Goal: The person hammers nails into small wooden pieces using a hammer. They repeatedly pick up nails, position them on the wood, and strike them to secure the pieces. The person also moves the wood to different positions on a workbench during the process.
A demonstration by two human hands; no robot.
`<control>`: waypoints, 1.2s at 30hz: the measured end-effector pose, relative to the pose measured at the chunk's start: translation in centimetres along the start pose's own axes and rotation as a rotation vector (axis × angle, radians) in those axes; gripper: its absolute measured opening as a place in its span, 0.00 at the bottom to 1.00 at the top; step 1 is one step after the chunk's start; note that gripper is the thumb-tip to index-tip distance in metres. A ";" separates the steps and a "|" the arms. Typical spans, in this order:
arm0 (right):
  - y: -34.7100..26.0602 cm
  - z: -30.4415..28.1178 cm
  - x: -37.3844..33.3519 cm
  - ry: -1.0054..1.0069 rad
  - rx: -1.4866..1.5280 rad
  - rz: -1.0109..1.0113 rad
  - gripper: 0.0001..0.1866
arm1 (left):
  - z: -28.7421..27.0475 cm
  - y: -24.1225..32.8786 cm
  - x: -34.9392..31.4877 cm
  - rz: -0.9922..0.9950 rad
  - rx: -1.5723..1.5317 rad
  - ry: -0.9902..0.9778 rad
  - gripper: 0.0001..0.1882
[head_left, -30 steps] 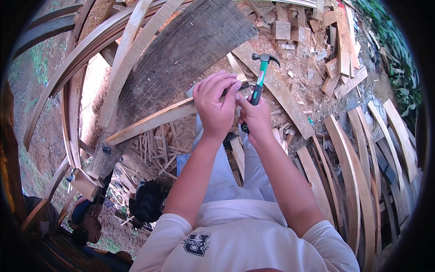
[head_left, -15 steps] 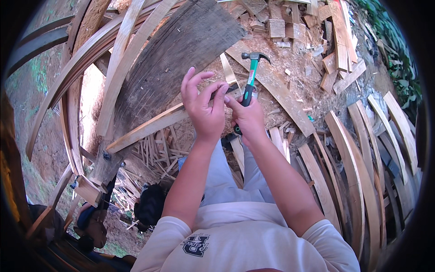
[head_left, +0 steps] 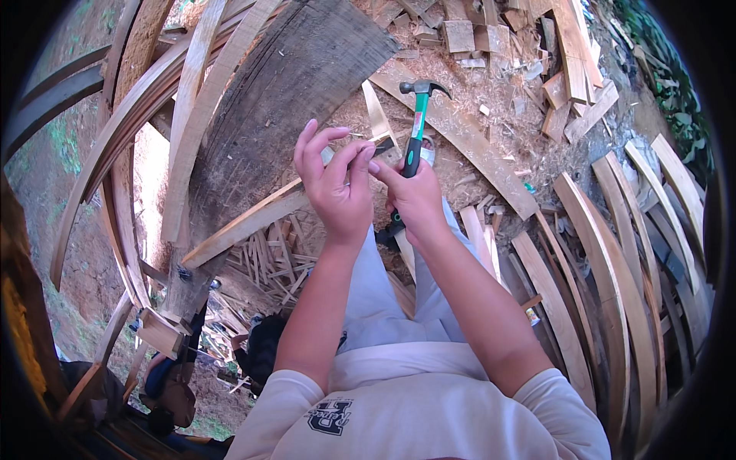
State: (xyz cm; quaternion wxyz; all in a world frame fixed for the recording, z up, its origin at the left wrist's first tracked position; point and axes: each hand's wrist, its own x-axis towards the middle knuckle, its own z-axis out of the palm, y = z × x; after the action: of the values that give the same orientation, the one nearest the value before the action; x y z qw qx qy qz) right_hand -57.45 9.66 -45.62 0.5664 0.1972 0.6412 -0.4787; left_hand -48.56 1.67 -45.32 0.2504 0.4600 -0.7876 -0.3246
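My right hand (head_left: 418, 201) is closed round the black grip of a claw hammer (head_left: 421, 115) with a green shaft. The hammer's metal head points away from me, its claw to the right. To the left, my left hand (head_left: 341, 198) is raised with thumb and forefinger pinched together and the other fingers spread. Whatever small thing sits in that pinch is too small to make out. My right thumb reaches close to those pinched fingertips; whether they touch, I cannot tell.
A wide dark plank (head_left: 291, 100) lies beyond my left hand, with a pale beam (head_left: 245, 222) nearer. Curved timbers (head_left: 606, 284) stand in rows at right; long bent strips (head_left: 130, 130) arc at left. Offcuts (head_left: 460, 37) litter the sawdust ground. Other people (head_left: 264, 345) are at lower left.
The view has shifted slightly, so the dark plank sits further left. Both hands and the hammer have moved a little left in the picture, with their grips looking the same.
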 end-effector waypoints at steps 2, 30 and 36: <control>-0.1 0.1 0.0 0.007 0.002 -0.005 0.32 | 0.1 -0.1 0.0 0.001 -0.010 0.015 0.04; -0.5 1.3 0.7 0.012 0.027 -0.060 0.32 | 0.0 -0.9 1.2 -0.102 -0.155 -0.074 0.07; -0.2 1.3 0.8 0.008 0.015 -0.068 0.32 | -0.2 -1.2 1.4 -0.053 -0.119 -0.102 0.06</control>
State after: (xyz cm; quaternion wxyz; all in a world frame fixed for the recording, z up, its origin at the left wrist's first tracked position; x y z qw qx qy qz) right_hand -57.12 8.30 -46.11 0.5459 0.1815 0.6463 -0.5015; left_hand -48.38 -0.03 -45.91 0.2281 0.4476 -0.7662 -0.4006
